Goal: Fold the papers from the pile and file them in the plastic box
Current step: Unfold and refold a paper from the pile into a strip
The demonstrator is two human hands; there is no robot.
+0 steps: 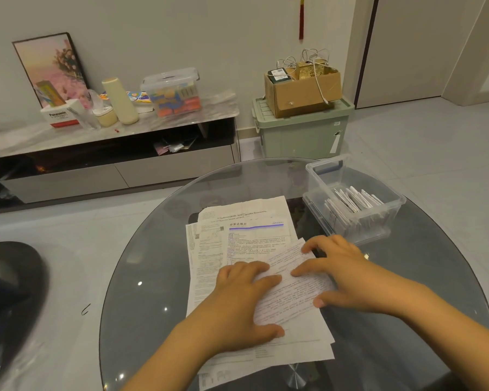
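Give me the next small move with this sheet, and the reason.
Probably run the right hand along the folded sheet to crease it, while the left hand pins it on the pile. The sheet looks only partly folded, larger than the slips in the plastic box.

Pale wall (209, 29), grey tiled floor (421, 142). Low TV cabinet (110, 153) along wall, marble top cluttered. Framed picture (51, 66) leaning against wall. Green storage bin (302, 131) beside cabinet, cardboard box (302, 88) on top. Round glass table (153, 263) nearby.
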